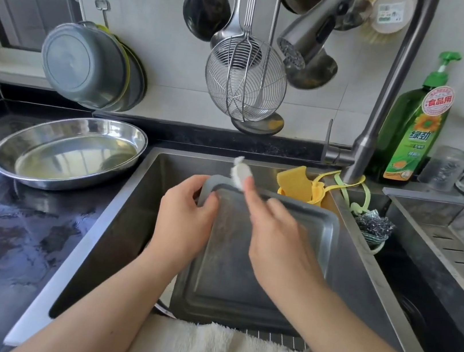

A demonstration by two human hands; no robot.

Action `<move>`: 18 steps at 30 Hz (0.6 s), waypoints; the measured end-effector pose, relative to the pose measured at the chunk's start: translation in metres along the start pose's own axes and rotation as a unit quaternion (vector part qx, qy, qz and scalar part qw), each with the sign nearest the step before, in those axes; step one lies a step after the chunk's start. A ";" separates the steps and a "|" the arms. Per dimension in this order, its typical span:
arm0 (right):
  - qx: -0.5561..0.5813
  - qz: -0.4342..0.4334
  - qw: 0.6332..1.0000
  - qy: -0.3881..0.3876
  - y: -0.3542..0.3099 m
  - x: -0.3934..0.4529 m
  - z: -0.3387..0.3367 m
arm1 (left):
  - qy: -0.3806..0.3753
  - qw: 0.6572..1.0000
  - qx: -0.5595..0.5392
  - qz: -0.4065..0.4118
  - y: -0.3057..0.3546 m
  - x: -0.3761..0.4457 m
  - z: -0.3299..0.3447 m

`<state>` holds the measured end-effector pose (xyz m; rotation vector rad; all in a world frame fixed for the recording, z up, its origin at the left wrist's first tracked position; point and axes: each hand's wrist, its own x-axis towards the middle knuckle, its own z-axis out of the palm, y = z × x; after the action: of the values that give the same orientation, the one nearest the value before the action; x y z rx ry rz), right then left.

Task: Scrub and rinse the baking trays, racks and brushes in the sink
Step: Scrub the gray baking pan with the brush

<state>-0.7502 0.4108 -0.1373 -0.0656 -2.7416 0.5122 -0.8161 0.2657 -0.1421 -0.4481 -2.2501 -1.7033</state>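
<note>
Mid-scrub, my left hand (184,217) gripped the baking tray's (256,270) far rim while my right hand's (278,237) fingers (249,186) pinched a white pad (239,174), due next on its floor.

You can read text on one thing for sure: the green soap bottle (413,124), far right by the faucet (388,87). Its round red-and-white sticker (438,100) near the neck says "食品用". Below the sunflower picture, big characters on the label (417,135) read "绿劲". Smaller print lower down is too blurred for you to make out. The round tag (390,12) hanging far at top right has print, unreadable.
</note>
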 end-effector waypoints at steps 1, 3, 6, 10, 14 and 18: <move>-0.001 0.045 0.999 -0.004 0.004 0.003 -0.001 | 0.005 1.000 -0.016 -0.014 0.001 0.000 -0.001; -0.002 0.099 0.995 -0.011 0.013 0.005 -0.003 | 0.019 0.999 -0.028 -0.031 0.001 0.001 -0.003; 0.007 0.135 0.991 -0.007 0.013 0.005 -0.005 | 0.031 0.998 -0.032 -0.043 0.002 0.002 -0.003; 0.071 -0.014 0.997 -0.028 -0.015 -0.004 0.008 | 0.024 0.996 -0.073 -0.036 0.001 0.000 0.002; 0.040 -0.020 0.999 -0.012 0.005 0.002 0.008 | -0.029 0.995 -0.088 -0.043 -0.001 -0.001 0.003; 0.060 0.004 0.998 0.030 0.011 0.003 0.002 | -0.108 0.983 -0.139 -0.058 0.001 -0.001 0.003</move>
<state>-0.7539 0.4210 -0.1418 -0.0602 -2.6466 0.6642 -0.8147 0.2691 -0.1431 -0.6002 -2.2260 -2.1364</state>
